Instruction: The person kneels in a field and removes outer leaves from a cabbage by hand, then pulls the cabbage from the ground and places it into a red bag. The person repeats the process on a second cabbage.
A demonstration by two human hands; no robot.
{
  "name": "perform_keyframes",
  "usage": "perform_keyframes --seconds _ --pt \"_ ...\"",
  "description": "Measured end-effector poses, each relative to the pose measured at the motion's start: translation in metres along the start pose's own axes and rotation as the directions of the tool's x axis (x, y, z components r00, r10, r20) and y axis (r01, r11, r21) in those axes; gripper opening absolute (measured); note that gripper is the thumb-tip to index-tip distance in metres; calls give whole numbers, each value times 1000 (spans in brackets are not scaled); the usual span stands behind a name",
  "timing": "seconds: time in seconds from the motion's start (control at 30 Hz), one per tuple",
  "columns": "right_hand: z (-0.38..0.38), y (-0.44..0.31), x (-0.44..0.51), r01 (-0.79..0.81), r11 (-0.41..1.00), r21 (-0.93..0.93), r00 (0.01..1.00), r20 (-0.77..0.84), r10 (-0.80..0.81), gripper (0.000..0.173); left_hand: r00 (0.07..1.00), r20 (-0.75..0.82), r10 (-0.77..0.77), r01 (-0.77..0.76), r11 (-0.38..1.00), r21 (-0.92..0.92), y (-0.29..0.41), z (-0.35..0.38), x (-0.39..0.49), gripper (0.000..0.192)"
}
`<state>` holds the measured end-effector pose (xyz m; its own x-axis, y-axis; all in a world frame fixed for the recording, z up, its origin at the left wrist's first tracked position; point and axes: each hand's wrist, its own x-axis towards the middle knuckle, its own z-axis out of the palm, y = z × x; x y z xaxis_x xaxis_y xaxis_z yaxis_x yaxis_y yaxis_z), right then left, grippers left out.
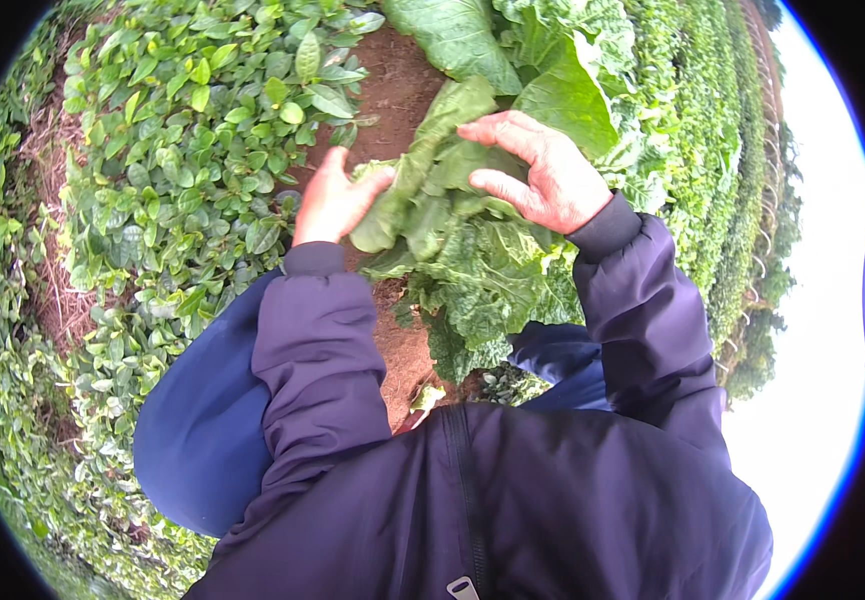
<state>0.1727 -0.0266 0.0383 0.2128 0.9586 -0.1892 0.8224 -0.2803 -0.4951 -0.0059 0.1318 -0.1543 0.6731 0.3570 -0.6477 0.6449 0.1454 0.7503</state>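
Note:
A bunch of large green leaves (432, 180), some folded and limp, lies between my two hands. My left hand (338, 199) is at the left side of the bunch, thumb pointing towards the folded leaves; part of its fingers is hidden, and whether it grips a leaf is unclear. My right hand (541, 172) is over the bunch's right side, palm down, with fingers and thumb spread and curved over the leaves. Below the hands, crinkled leaves (485, 289) spread out towards my knees. Broad upright leaves (567, 94) of a leafy vegetable plant rise just beyond my right hand.
Dense glossy-leaved bushes (199, 142) stand close on the left. Reddish-brown soil (395, 82) shows between them and the vegetable plants. Another green row (702, 150) runs along the right. A small leaf piece with a pale stalk (426, 397) is low, near my jacket.

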Motion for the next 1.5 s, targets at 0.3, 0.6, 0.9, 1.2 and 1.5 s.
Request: perform_keyframes --seconds 0.3,0.6,0.9,1.2,1.5 --pt "-28 -30 -176 -450 888 93 669 -624 404 45 792 -549 268 -598 526 -605 99 -29 -52 56" --pt "99 -58 -363 -668 671 323 403 -600 691 57 785 -294 545 -619 675 -402 154 59 -116 40" --pt "174 7 -385 -569 571 592 134 -618 774 91 754 456 472 -655 485 580 114 118 -150 75" --pt "193 46 -351 -246 280 928 126 -256 958 85 903 369 222 -408 173 896 123 135 -176 69" --pt "211 -34 -295 -122 683 720 303 -628 716 34 347 702 622 -937 266 227 200 267 -187 39"
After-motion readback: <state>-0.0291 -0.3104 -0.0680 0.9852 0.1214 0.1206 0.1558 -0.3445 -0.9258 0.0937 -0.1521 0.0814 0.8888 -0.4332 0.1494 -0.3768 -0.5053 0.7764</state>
